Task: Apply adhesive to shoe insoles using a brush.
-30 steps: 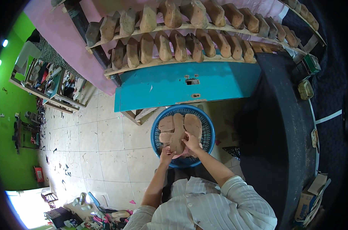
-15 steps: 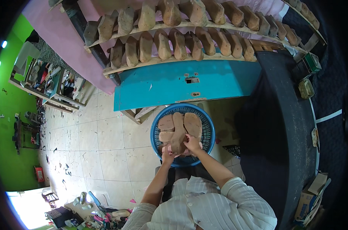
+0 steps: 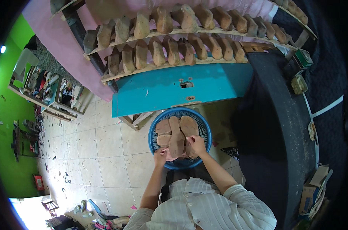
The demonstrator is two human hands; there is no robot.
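Tan sole [image 3: 176,138] over blue basket [image 3: 155,132]; left hand [image 3: 160,156], right hand [image 3: 197,143] fingers clamped on sole's near end.

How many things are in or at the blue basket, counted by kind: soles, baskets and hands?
Tan flat soles, as far as visible: 4
Blue basket: 1
Hands, left hand and right hand: 2
Total: 7

We cannot see the near rim of the round blue plastic basket [image 3: 155,132], which our left hand [image 3: 159,156] and right hand [image 3: 197,144] cover. The tan flat sole-shaped pieces [image 3: 176,136] overlap, hiding the lower ones. The small items on the far wooden shelf [image 3: 47,90] are too tiny to identify.
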